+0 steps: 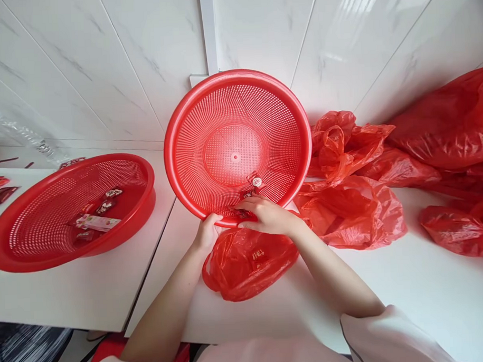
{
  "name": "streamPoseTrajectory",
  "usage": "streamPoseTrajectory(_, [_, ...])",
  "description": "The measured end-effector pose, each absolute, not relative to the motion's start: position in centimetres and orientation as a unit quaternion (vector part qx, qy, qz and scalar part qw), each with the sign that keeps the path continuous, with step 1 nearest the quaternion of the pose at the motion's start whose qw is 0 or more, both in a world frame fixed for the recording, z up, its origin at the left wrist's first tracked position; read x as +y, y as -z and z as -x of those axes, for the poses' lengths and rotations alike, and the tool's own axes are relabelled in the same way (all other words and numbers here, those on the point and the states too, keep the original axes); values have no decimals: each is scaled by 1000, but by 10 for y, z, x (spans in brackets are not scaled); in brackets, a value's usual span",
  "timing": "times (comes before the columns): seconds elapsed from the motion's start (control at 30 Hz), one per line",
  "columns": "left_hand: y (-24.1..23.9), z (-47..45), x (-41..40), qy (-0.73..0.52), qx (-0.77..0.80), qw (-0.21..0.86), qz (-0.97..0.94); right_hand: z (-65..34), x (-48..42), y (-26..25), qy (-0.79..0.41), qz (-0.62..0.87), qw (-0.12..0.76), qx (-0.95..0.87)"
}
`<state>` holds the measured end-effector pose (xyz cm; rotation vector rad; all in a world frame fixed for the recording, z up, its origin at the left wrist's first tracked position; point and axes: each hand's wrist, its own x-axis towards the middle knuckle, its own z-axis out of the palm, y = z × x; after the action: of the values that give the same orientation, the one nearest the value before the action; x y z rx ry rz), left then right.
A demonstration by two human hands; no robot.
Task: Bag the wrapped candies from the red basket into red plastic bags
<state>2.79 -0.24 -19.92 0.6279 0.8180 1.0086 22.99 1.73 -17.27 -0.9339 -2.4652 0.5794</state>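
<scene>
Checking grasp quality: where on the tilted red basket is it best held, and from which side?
Take the tilted red basket by its thick rim at the low near edge, coming from the person's side. It stands on edge, open face toward the camera, so that rim is closest; the left hand clasps it there. The right hand rests on packets inside.

Second red basket with small packets at left, loose red plastic bags heaped at right
</scene>
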Motion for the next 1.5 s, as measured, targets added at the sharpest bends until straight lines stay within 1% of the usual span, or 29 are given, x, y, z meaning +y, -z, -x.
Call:
streamPoseTrajectory(0.1, [197, -28, -2, -475, 393, 730, -294, -232, 20, 173, -240, 327, 250, -879])
streamPoseTrajectory(0.17, [198, -28, -1, -484, 389, 724, -300, -231, 21, 172, -234, 351, 306, -853])
streamPoseTrajectory(0.23, [199, -27, -1, -487, 384, 724, -301, -230, 22, 172, -248, 392, 381, -800])
streamPoseTrajectory(0.27, [201, -26, 0, -487, 383, 725, -300, -229, 23, 172, -279, 412, 419, -760])
streamPoseTrajectory(0.33, [203, -25, 0, -486, 382, 725, -302, -229, 25, 172, -388, 437, 472, -660])
streamPoseTrajectory(0.43, [206, -23, 1, -491, 379, 720, -311, -233, 29, 174, -551, 419, 485, -533])
streamPoseTrajectory(0.5, [208, -22, 1, -495, 378, 717, -314, -236, 30, 175, -599, 399, 482, -500])
streamPoseTrajectory(0.57, [209, -22, 2, -496, 379, 716, -314, -239, 30, 175, -609, 392, 483, -491])
streamPoseTrajectory(0.83, [209, -21, 4, -506, 376, 710, -315, -242, 26, 171, -580, 369, 481, -544])
streamPoseTrajectory(0.9, [208, -21, 4, -505, 377, 709, -316, -246, 23, 166, -566, 372, 469, -567])
streamPoseTrajectory(0.97, [207, -21, 4, -501, 379, 712, -314, -250, 20, 158, -554, 369, 425, -614])
streamPoseTrajectory(1.07, [205, -22, 3, -506, 379, 710, -310, -257, 14, 148, -533, 359, 302, -704])
streamPoseTrajectory(1.1, [205, -22, 3, -510, 377, 709, -311, -257, 13, 146, -518, 361, 274, -725])
streamPoseTrajectory(1.13, [206, -22, 3, -512, 374, 708, -311, -257, 13, 146, -495, 367, 264, -742])
streamPoseTrajectory(1.27, [208, -22, 3, -501, 375, 720, -300, -250, 17, 156, -321, 401, 307, -801])
streamPoseTrajectory(1.33, [207, -23, 2, -489, 381, 728, -294, -247, 20, 164, -246, 404, 287, -833])
streamPoseTrajectory(1.4, [206, -23, 2, -480, 385, 734, -286, -245, 23, 171, -220, 390, 244, -860])
streamPoseTrajectory(1.5, [204, -24, 2, -475, 393, 738, -274, -246, 23, 172, -245, 348, 215, -879])
